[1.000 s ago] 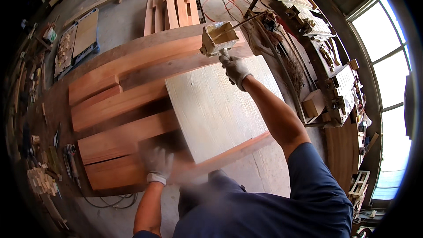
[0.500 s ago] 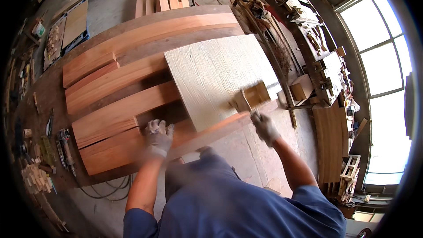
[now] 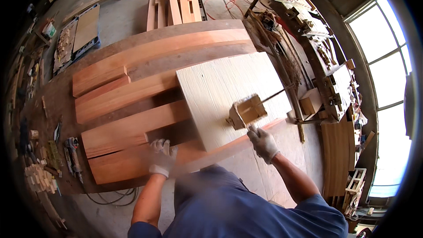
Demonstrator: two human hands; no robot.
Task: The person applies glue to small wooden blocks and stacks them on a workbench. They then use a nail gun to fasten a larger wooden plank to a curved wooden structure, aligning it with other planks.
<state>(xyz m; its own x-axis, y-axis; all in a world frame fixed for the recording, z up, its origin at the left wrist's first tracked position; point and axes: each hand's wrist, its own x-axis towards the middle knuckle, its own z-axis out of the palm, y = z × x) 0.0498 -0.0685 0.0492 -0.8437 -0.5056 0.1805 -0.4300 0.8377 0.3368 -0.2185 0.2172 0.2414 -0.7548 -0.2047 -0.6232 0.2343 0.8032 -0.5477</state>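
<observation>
Our right grip [image 3: 263, 145] holds a boxy cream tool [image 3: 249, 111]; our left grip [image 3: 163, 156] is open. The square cream board [image 3: 220, 83] at the bench's [image 3: 169, 61] near right corner looks coated; the long reddish wooden planks [image 3: 136, 93] look bare.

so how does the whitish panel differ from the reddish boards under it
The whitish panel looks streaked, while the reddish boards look smoother. The panel is one broad four-sided piece; the boards are long and narrow. The panel lies on top, the boards partly covered beneath. Both lie flat.
</observation>
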